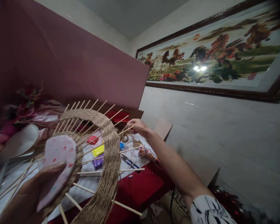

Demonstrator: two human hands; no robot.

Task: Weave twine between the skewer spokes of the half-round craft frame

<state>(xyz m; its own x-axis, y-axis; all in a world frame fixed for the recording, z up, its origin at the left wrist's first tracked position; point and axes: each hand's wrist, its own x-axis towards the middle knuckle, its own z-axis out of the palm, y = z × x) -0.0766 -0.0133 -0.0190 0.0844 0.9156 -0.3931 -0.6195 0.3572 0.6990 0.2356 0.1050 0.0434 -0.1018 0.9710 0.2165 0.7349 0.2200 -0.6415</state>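
**Left hand (29, 188) clasping woven piece (110, 146)**

Its thumb crosses the spotted pad (60, 149). Right hand (137, 126), at two o'clock from the pad, has fingers curled beside a stick (126, 130); whether they pinch anything, I cannot tell. The woven piece's outer band arcs from twelve to five; a purple packet (98, 162) lies at three.

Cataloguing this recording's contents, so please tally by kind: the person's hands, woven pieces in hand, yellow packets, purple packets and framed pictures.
Left hand and right hand: 2
Woven piece: 1
Yellow packet: 1
Purple packet: 1
Framed picture: 1
Total: 6
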